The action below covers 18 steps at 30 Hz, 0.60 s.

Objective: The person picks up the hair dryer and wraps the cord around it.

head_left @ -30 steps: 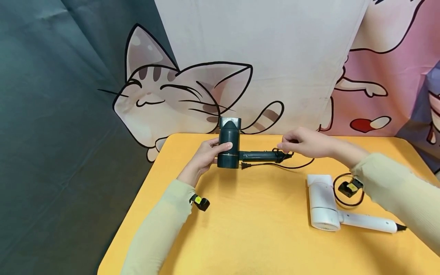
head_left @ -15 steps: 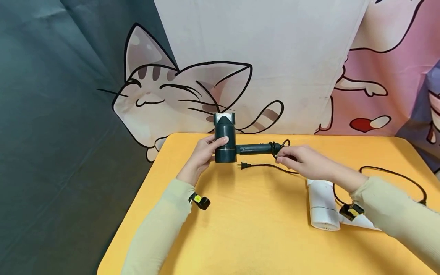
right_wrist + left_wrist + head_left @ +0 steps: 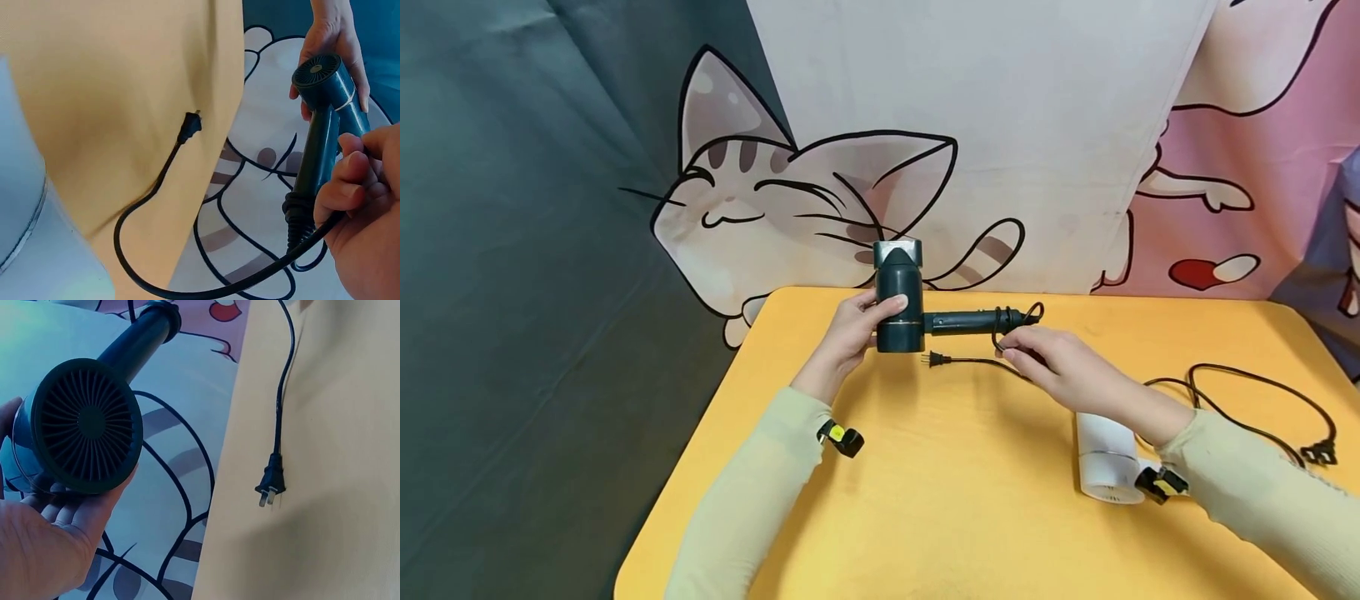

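Note:
A dark green hair dryer (image 3: 900, 292) is held up over the back of the table, its nozzle pointing away and its handle to the right. My left hand (image 3: 852, 337) grips its barrel, thumb across the near side; the left wrist view shows the round vent grille (image 3: 90, 425). At the handle's end, the black power cord (image 3: 300, 209) is looped round. My right hand (image 3: 1063, 367) holds this cord in curled fingers just below the handle end. The cord's free end hangs down to a two-pin plug (image 3: 272, 478), left of the right hand.
A white hair dryer (image 3: 1107, 462) lies on the yellow table (image 3: 962, 517), partly hidden under my right forearm. Its black cord (image 3: 1262, 375) loops to the right, ending in a plug (image 3: 1318, 452). A cartoon cat backdrop (image 3: 820, 200) stands behind the table.
My right hand has come down and nearer from above the handle's end, drawing the cord round it. The green hair dryer has risen slightly in my left hand.

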Each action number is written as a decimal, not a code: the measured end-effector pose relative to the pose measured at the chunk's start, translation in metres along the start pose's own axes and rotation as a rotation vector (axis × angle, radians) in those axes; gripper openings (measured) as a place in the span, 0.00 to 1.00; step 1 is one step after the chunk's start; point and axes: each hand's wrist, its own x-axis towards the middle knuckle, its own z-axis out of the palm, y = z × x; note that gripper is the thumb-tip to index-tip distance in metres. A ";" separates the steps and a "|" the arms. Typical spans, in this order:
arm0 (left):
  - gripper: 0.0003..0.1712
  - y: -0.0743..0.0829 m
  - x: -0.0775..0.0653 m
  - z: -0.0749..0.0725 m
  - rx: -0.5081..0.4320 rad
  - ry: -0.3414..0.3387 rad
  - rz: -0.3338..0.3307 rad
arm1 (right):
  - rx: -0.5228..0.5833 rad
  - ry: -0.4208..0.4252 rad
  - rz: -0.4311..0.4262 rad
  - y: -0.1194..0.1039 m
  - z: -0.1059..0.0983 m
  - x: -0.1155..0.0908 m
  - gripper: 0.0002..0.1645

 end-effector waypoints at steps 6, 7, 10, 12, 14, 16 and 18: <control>0.32 0.002 -0.002 0.000 -0.037 0.019 -0.008 | 0.062 -0.046 0.059 0.006 0.005 -0.004 0.08; 0.33 0.003 -0.003 0.000 -0.046 0.022 -0.008 | 0.090 -0.058 0.087 0.008 0.006 -0.005 0.08; 0.33 0.004 -0.003 0.000 -0.074 0.031 -0.009 | 0.197 -0.096 0.173 0.016 0.011 -0.007 0.11; 0.34 0.005 -0.004 0.000 -0.088 0.032 -0.008 | 0.267 -0.111 0.219 0.021 0.015 -0.008 0.13; 0.34 0.006 -0.004 0.000 -0.096 0.031 -0.008 | 0.326 -0.121 0.255 0.025 0.018 -0.010 0.14; 0.34 0.007 -0.005 0.000 -0.098 0.028 -0.003 | 0.369 -0.127 0.281 0.029 0.020 -0.010 0.15; 0.33 0.008 -0.007 0.000 -0.103 0.022 0.003 | 0.410 -0.133 0.304 0.032 0.022 -0.010 0.16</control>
